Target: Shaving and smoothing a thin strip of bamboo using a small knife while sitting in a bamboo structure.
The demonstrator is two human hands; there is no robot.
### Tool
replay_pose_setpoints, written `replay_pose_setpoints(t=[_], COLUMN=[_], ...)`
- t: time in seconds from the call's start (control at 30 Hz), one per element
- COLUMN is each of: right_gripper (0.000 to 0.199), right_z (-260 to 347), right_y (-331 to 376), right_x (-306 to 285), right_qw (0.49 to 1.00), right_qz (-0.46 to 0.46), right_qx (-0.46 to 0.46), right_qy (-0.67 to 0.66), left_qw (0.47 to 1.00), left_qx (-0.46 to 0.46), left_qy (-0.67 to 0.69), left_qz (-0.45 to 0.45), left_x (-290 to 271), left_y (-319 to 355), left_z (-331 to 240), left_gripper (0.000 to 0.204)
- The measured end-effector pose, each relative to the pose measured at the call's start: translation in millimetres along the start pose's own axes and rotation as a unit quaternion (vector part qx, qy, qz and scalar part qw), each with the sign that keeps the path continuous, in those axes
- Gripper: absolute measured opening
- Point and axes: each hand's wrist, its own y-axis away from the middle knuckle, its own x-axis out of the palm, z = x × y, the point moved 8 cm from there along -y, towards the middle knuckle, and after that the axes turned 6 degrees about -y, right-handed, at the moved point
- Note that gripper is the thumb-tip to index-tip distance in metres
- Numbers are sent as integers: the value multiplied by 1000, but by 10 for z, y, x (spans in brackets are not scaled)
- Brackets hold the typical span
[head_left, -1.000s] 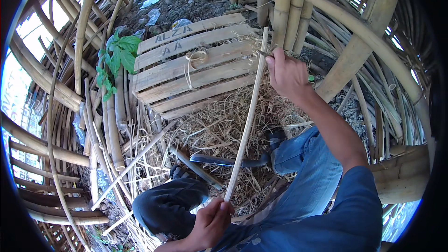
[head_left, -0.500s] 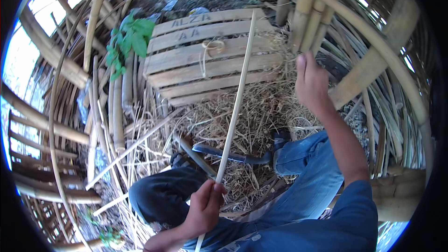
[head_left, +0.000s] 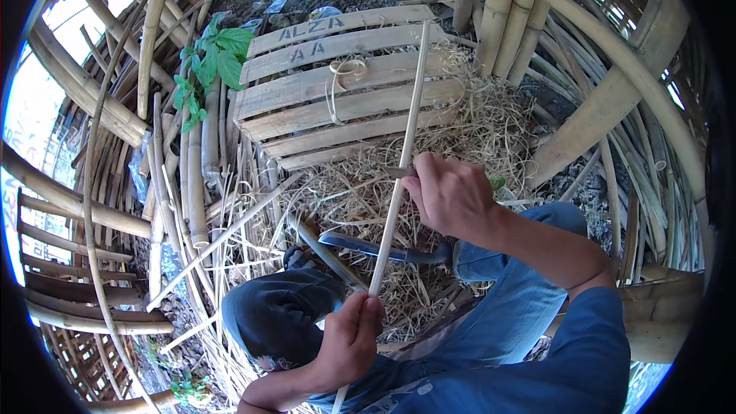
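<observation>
A long, pale bamboo strip (head_left: 416, 111) slants up and away from my lap, its far end over a slatted wooden crate (head_left: 307, 96). My left hand (head_left: 351, 337) is closed round its lower part. Higher up, my right hand (head_left: 458, 198) grips a small knife (head_left: 400, 172), mostly hidden by the fingers. The short dark blade lies across the strip and appears to touch it. Under the strip, between my legs, lies a larger dark-handled blade (head_left: 349, 243) beside a greenish bamboo piece (head_left: 322, 251).
Curly bamboo shavings (head_left: 491, 130) cover the ground around the crate. Loose strips (head_left: 230, 238) and poles lie at left, near a leafy green plant (head_left: 218, 54). Thick bamboo posts (head_left: 506, 19) and a slanting beam (head_left: 598, 123) stand at right.
My right hand has come down and left from beside the posts, bringing the small knife to the strip. My left hand keeps its hold, nearly in the same place.
</observation>
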Motion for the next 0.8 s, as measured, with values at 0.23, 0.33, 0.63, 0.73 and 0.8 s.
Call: replay_pose_setpoints(t=[0.23, 0.33, 0.63, 0.73, 0.8], right_gripper=[27, 26, 26, 25, 25], right_z=[255, 224, -152, -11, 161], right_y=[158, 117, 3, 79, 144], right_x=[39, -21, -9, 21, 91], right_qw=[995, 994, 996, 996, 995], right_qz=[-9, -33, -60, -36, -8], right_qx=[-59, -95, -21, -25, -39], right_qy=[-77, -52, -57, -81, -91], left_qw=[993, 992, 988, 978, 971], left_qx=[-68, -71, -88, -118, -130], left_qy=[83, 90, 105, 143, 172], left_qz=[44, 51, 69, 98, 103], left_x=[42, 34, 43, 79, 71], left_y=[-22, 5, 69, 46, 30], left_z=[82, 37, 86, 133, 118], left_gripper=[24, 24, 26, 27, 28])
